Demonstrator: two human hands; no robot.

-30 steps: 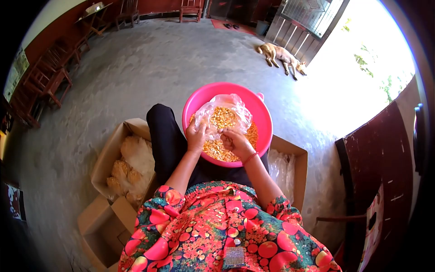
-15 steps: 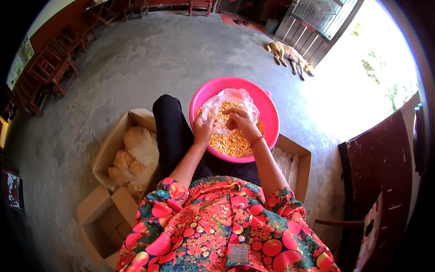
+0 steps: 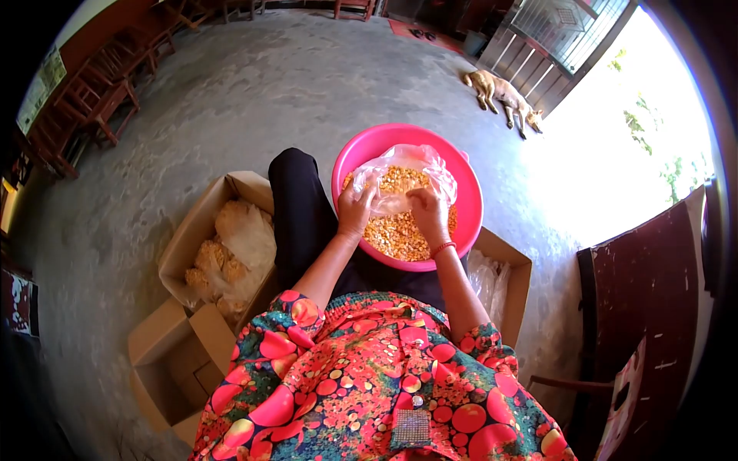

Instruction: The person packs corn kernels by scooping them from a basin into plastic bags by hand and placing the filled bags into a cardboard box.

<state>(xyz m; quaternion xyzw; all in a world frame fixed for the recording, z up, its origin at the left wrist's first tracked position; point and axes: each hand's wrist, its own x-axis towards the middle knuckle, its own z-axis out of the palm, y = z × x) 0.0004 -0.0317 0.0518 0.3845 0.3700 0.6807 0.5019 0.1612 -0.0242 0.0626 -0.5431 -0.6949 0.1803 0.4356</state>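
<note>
Pink basin (image 3: 469, 192): corn kernels (image 3: 400, 237). Left hand (image 3: 356, 209) pinching plastic bag (image 3: 392, 203) inside; right hand (image 3: 430, 213) curled at bag's edge, grip unclear. Cardboard cartons (image 3: 517, 284) flanking basin; dog (image 3: 503, 96) lying beyond.

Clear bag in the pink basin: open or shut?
Open. The clear bag has its mouth spread, yellow kernels showing inside.

Tan dog (image 3: 501, 92) beside the door (image 3: 528, 63)

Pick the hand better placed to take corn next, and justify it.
Probably the right hand: it reaches farther over the basin, beside loose corn, while the left hand holds the bag.
</note>
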